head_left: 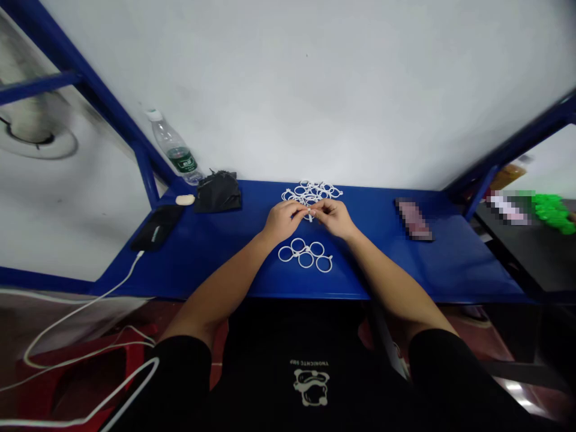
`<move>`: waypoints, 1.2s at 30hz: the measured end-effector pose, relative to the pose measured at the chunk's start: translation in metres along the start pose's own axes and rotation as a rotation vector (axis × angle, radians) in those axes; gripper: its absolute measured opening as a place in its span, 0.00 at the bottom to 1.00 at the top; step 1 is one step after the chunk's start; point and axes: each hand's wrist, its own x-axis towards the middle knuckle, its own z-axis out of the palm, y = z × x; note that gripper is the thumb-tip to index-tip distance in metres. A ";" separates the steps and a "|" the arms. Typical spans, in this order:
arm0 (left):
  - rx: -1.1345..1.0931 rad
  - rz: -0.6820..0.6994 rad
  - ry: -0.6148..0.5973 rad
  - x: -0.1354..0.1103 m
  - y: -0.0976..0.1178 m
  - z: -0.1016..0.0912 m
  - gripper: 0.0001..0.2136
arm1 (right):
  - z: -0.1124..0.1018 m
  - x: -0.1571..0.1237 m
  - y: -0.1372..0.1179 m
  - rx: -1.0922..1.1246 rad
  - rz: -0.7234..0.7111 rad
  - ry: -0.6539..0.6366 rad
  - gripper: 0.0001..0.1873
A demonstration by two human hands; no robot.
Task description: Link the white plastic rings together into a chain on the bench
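My left hand (282, 219) and my right hand (335, 217) meet over the middle of a blue table (216, 252), fingertips pinched together on a small white plastic ring (310, 213). Just behind them lies a loose pile of several white rings (311, 191). In front of my hands, nearer the table's front edge, sits a small cluster of several white rings (306, 254) laid flat and touching each other.
A clear water bottle (174, 147) stands at the back left beside a black pouch (218, 191) and a small white object (185, 200). A black phone (157, 227) with a white cable (90, 300) lies at the left. A blurred flat item (414, 219) lies on the right. Green pieces (554, 211) sit on a neighbouring black table.
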 end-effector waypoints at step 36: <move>0.165 -0.244 -0.468 -0.008 -0.021 0.006 0.11 | -0.011 0.010 0.023 -0.807 -0.045 -0.176 0.10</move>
